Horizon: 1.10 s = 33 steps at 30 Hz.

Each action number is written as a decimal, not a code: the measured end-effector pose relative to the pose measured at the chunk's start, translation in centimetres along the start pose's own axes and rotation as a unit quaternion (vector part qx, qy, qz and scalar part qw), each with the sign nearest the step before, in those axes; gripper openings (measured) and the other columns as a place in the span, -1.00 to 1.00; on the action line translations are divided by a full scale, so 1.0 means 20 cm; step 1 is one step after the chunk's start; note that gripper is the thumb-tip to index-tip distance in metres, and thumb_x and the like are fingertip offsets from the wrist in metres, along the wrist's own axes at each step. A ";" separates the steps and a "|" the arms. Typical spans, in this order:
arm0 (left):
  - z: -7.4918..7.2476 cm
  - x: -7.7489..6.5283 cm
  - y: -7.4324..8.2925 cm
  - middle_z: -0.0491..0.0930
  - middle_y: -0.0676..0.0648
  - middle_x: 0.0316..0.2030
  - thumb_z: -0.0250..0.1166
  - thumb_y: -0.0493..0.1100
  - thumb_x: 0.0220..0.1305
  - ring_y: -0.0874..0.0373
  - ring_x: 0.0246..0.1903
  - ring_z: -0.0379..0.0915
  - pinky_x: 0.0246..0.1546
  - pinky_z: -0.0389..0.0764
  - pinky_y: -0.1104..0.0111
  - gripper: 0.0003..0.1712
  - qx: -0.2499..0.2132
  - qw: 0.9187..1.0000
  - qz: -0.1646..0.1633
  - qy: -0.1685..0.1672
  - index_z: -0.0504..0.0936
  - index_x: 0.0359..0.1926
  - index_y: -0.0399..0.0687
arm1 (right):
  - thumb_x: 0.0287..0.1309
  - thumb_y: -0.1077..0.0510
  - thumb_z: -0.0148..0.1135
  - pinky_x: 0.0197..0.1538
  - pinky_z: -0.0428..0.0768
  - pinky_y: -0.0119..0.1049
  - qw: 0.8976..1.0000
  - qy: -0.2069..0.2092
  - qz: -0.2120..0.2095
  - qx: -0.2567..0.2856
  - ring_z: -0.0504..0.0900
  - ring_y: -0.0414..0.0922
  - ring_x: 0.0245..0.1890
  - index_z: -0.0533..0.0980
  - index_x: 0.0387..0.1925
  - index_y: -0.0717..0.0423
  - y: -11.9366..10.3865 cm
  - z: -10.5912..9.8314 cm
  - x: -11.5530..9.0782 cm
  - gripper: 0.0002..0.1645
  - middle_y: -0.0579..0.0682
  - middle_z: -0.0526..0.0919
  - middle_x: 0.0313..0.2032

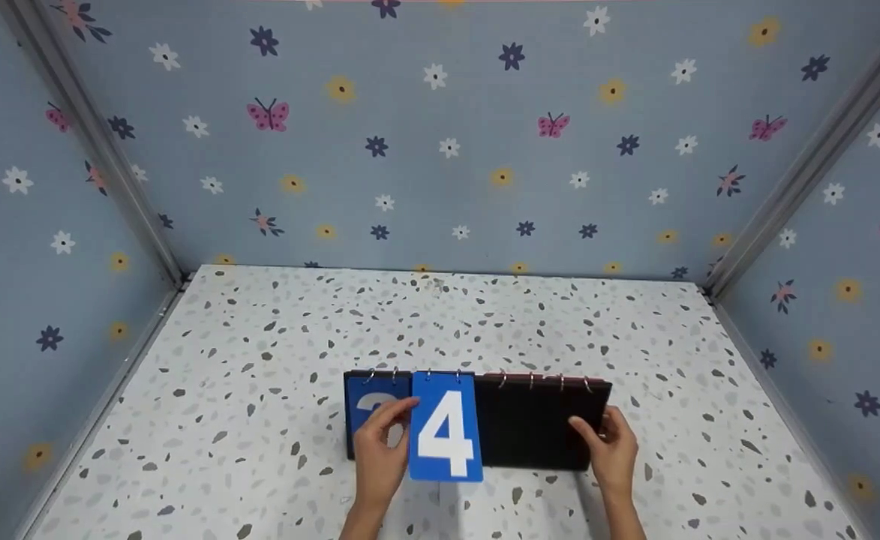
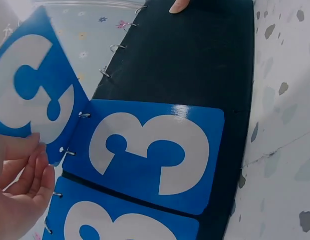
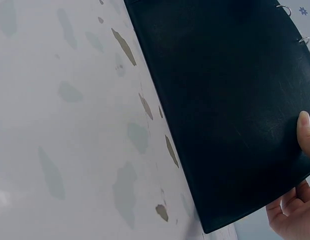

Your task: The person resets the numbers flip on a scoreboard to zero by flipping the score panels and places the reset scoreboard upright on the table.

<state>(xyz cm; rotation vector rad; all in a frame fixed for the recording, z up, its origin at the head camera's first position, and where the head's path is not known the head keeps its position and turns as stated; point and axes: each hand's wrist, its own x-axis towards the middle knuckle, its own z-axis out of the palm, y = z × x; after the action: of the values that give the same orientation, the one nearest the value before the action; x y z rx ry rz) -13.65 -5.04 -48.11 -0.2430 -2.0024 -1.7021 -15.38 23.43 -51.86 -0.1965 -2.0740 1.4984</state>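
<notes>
A black flip scoreboard with metal rings along its top edge stands on the table in the head view. A blue number card with a white 4 hangs in its left half, beside a partly hidden blue card. My left hand is at the 4 card's left edge. In the left wrist view, the left hand pinches a raised blue card with a 3, and another 3 card lies flat against the board. My right hand grips the board's right end, thumb in front, fingers behind.
The white speckled table extends around the scoreboard. Blue patterned panels enclose the back and both sides, with grey metal posts at the corners. A reddish edge shows behind the board's top right.
</notes>
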 end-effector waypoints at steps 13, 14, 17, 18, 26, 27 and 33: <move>0.03 0.19 -0.05 0.58 -0.17 -0.38 0.28 -0.60 -0.11 0.08 -0.40 0.50 -0.36 0.46 0.53 -0.80 -0.027 0.985 0.154 0.066 0.64 -0.41 -0.33 | -0.19 0.40 0.38 -0.45 0.45 -0.49 1.000 0.002 0.000 -0.019 0.50 -0.22 -0.55 0.49 -0.37 0.37 0.00 0.00 0.00 -0.73 0.22 0.60 -0.48; 0.04 0.20 -0.06 0.59 -0.18 -0.39 0.29 -0.60 -0.12 0.07 -0.41 0.52 -0.37 0.47 0.53 -0.80 -0.028 0.984 0.160 0.067 0.64 -0.42 -0.35 | -0.19 0.40 0.38 -0.45 0.45 -0.49 1.000 0.002 0.000 -0.018 0.50 -0.22 -0.55 0.48 -0.38 0.37 0.00 0.00 0.00 -0.73 0.22 0.59 -0.48; 0.05 0.27 -0.05 0.60 -0.20 -0.47 0.31 -0.60 -0.15 0.04 -0.47 0.53 -0.41 0.47 0.52 -0.81 -0.017 0.983 0.166 0.073 0.63 -0.44 -0.38 | -0.18 0.41 0.37 -0.45 0.46 -0.48 1.000 -0.001 0.000 -0.015 0.50 -0.21 -0.55 0.48 -0.38 0.37 0.00 0.00 0.00 -0.74 0.22 0.59 -0.48; 0.05 0.29 -0.05 0.60 -0.21 -0.49 0.32 -0.59 -0.16 0.03 -0.48 0.53 -0.44 0.48 0.52 -0.82 -0.008 0.983 0.167 0.075 0.63 -0.45 -0.38 | -0.18 0.41 0.37 -0.45 0.46 -0.48 1.000 -0.001 0.000 -0.014 0.50 -0.21 -0.56 0.48 -0.38 0.37 0.00 0.00 0.00 -0.74 0.22 0.59 -0.48; 0.10 0.39 -0.08 0.60 -0.13 -0.51 0.34 -0.46 -0.07 0.07 -0.50 0.52 -0.44 0.51 0.38 -0.91 0.022 0.983 0.163 0.080 0.64 -0.45 -0.33 | -0.18 0.40 0.37 -0.45 0.46 -0.49 1.000 -0.004 0.006 -0.015 0.50 -0.21 -0.55 0.49 -0.37 0.36 0.00 0.00 0.00 -0.73 0.22 0.59 -0.48; 0.11 0.40 -0.10 0.60 -0.10 -0.50 0.34 -0.42 -0.04 0.09 -0.49 0.52 -0.42 0.51 0.39 -0.93 0.026 0.984 0.159 0.080 0.65 -0.44 -0.30 | -0.18 0.39 0.37 -0.45 0.45 -0.49 1.000 -0.004 0.008 -0.016 0.50 -0.20 -0.54 0.49 -0.36 0.36 0.00 0.00 0.00 -0.73 0.21 0.59 -0.48; 0.14 0.42 -0.15 0.59 -0.06 -0.49 0.31 -0.30 0.06 0.16 -0.47 0.50 -0.41 0.51 0.38 -0.93 0.059 0.985 0.140 0.085 0.64 -0.43 -0.26 | -0.16 0.39 0.37 -0.45 0.46 -0.48 1.000 -0.007 0.017 -0.011 0.50 -0.20 -0.54 0.49 -0.35 0.36 0.00 0.00 0.00 -0.73 0.22 0.59 -0.47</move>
<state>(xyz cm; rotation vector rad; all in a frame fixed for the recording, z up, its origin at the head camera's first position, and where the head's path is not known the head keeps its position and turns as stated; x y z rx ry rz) -23.01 -4.44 -47.02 -0.3106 -1.8392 -1.3778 -15.44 23.54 -51.88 -0.2307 -2.1080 1.5013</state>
